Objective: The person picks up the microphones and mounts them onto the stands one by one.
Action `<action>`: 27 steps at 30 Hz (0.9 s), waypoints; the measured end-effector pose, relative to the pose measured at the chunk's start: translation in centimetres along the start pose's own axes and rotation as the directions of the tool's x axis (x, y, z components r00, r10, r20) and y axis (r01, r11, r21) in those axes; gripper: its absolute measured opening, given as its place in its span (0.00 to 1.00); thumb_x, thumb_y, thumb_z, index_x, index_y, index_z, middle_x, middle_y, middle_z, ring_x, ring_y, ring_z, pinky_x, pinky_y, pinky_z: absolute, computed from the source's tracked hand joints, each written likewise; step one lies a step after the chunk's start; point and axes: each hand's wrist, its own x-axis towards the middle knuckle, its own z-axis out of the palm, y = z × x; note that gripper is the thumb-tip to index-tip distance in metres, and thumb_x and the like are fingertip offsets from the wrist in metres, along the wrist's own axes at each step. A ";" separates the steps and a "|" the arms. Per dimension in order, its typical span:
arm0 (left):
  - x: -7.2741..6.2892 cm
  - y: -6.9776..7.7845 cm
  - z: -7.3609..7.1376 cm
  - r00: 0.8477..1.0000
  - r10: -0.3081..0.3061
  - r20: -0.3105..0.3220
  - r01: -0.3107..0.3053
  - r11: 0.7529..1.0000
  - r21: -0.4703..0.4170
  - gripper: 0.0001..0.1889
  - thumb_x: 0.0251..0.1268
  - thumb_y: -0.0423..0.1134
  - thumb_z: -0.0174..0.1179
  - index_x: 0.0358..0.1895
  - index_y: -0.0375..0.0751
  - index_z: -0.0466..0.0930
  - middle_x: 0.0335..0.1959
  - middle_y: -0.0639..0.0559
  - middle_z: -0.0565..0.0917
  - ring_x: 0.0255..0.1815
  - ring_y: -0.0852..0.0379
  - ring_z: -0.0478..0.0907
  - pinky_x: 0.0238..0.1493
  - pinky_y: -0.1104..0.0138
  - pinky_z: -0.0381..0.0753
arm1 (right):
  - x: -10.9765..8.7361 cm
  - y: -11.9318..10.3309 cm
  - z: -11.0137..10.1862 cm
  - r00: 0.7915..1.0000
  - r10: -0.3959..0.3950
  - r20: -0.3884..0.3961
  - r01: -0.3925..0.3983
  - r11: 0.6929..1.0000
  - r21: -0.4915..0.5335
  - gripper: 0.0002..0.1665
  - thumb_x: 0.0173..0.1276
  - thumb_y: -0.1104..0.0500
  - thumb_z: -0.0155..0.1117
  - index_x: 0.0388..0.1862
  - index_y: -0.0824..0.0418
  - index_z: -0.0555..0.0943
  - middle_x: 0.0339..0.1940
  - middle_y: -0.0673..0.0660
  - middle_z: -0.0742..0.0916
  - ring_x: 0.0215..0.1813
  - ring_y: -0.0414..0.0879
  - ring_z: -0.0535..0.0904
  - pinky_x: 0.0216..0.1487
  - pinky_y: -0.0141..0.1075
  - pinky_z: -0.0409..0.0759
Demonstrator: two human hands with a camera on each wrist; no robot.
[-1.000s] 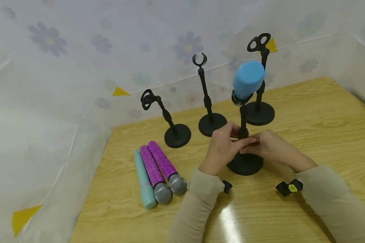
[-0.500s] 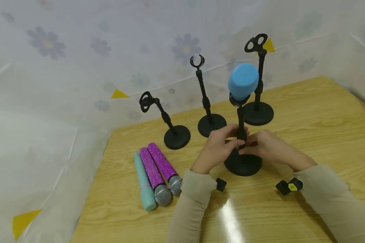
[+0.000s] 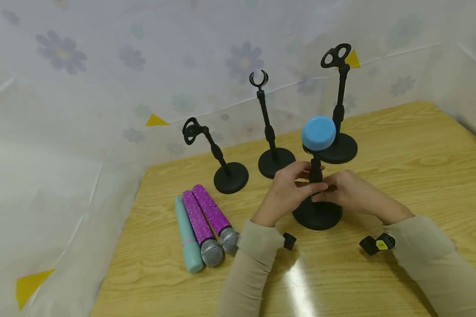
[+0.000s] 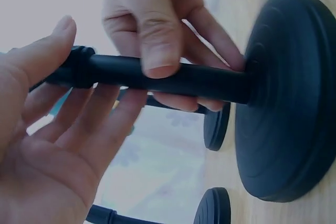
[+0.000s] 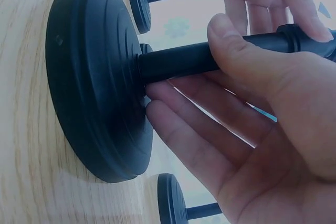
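Stand [image 3: 316,176] is held upright on the desk [image 3: 143,281], its collar [image 4: 82,66] in the curled grip of the left hand [image 3: 284,192], blue microphone [image 3: 319,133] above it, pole [image 4: 210,83] pinched below it by the right hand [image 3: 349,192]; base [image 3: 318,218] is best kept flat throughout.

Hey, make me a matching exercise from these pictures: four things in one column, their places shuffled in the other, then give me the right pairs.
Things:
1. Left hand
2. Right hand
3. Blue microphone
4. Purple microphones

Places:
A. Lying on the table
B. Holding the stand low, near its base
C. At the top of the held stand
D. Holding the stand higher up, at the collar

Pairs: 1-D, 2-B, 3-C, 4-A.
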 end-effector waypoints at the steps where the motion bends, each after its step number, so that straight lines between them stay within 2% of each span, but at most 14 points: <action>1: 0.0 0.0 -0.1 1.000 -0.006 0.009 0.006 1.000 -0.029 0.18 0.68 0.42 0.66 0.59 0.45 0.80 0.56 0.49 0.83 0.57 0.63 0.81 0.54 0.76 0.83 | 0.0 0.0 0.0 1.000 0.011 0.006 -0.011 1.000 0.005 0.10 0.67 0.55 0.71 0.45 0.56 0.89 0.40 0.51 0.92 0.37 0.38 0.88 0.37 0.29 0.83; 3: -0.1 0.1 -0.2 0.999 -0.024 0.022 0.026 0.996 -0.084 0.17 0.70 0.43 0.64 0.59 0.47 0.80 0.57 0.51 0.83 0.58 0.65 0.80 0.56 0.74 0.83 | 0.0 0.0 -0.1 0.999 0.036 0.023 -0.036 0.999 0.021 0.13 0.67 0.55 0.71 0.47 0.58 0.89 0.41 0.52 0.92 0.38 0.38 0.87 0.37 0.29 0.82; 6: -0.1 0.4 -0.3 0.999 -0.039 0.010 0.040 0.991 -0.131 0.16 0.70 0.43 0.64 0.58 0.47 0.79 0.55 0.52 0.83 0.58 0.66 0.80 0.57 0.74 0.83 | -0.1 0.0 -0.1 0.998 0.044 0.038 -0.045 0.998 0.035 0.14 0.68 0.54 0.70 0.49 0.58 0.88 0.41 0.52 0.92 0.38 0.38 0.87 0.37 0.29 0.82; 15: -0.2 0.5 0.3 0.989 -0.080 -0.123 0.059 0.984 -0.166 0.18 0.64 0.45 0.70 0.52 0.45 0.76 0.51 0.50 0.80 0.54 0.67 0.78 0.52 0.74 0.84 | 0.0 0.0 -0.1 0.998 0.037 0.055 -0.040 0.998 0.053 0.11 0.69 0.56 0.69 0.47 0.58 0.88 0.35 0.49 0.91 0.32 0.38 0.85 0.32 0.28 0.78; 20: -0.2 0.4 0.2 0.989 -0.066 -0.131 0.046 0.988 -0.148 0.17 0.65 0.45 0.69 0.53 0.45 0.78 0.50 0.49 0.82 0.55 0.66 0.80 0.52 0.72 0.85 | 0.1 -0.1 -0.1 0.998 0.033 0.057 -0.036 0.998 0.046 0.11 0.69 0.56 0.69 0.47 0.57 0.88 0.37 0.48 0.92 0.34 0.37 0.86 0.33 0.28 0.79; 27: -0.2 0.5 -0.1 0.993 -0.048 -0.109 0.036 0.993 -0.112 0.16 0.68 0.43 0.67 0.55 0.47 0.81 0.50 0.49 0.85 0.55 0.65 0.82 0.53 0.74 0.84 | 0.1 -0.2 0.0 0.997 0.045 0.064 -0.047 0.999 0.025 0.10 0.70 0.58 0.68 0.48 0.58 0.88 0.40 0.51 0.92 0.35 0.37 0.85 0.34 0.28 0.80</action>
